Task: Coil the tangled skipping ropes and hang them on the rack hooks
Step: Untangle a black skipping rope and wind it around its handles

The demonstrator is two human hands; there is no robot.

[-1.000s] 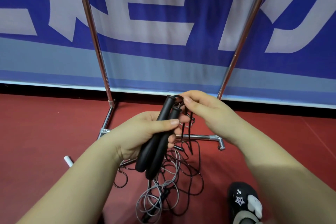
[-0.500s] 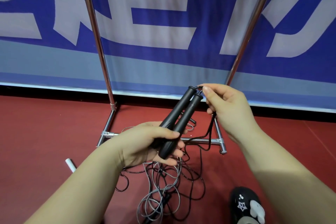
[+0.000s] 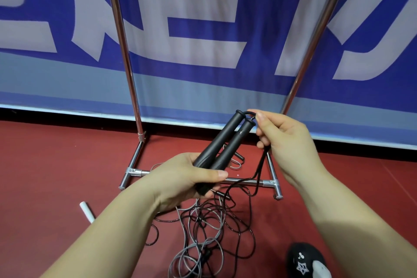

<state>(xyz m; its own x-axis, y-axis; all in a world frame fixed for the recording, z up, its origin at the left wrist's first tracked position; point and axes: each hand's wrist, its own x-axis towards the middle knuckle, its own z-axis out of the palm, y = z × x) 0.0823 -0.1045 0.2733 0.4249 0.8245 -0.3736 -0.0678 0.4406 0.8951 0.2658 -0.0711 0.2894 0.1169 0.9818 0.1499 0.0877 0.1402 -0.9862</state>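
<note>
My left hand grips two black skipping-rope handles side by side, their tops tilted up to the right. My right hand pinches the black cord just where it leaves the handle tops; the cord hangs down from my fingers to the floor. Below my hands lies a tangle of black and grey ropes on the red floor. The chrome rack stands behind, with two uprights and a base bar. Its hooks are out of view.
A blue and white banner hangs right behind the rack. A small white cylinder lies on the floor at left. A black shoe shows at the lower right, close to the tangle.
The handles have tilted up to the right and sit higher in my left hand. My right hand moved right with the cord, drawing it away from the tangle.
</note>
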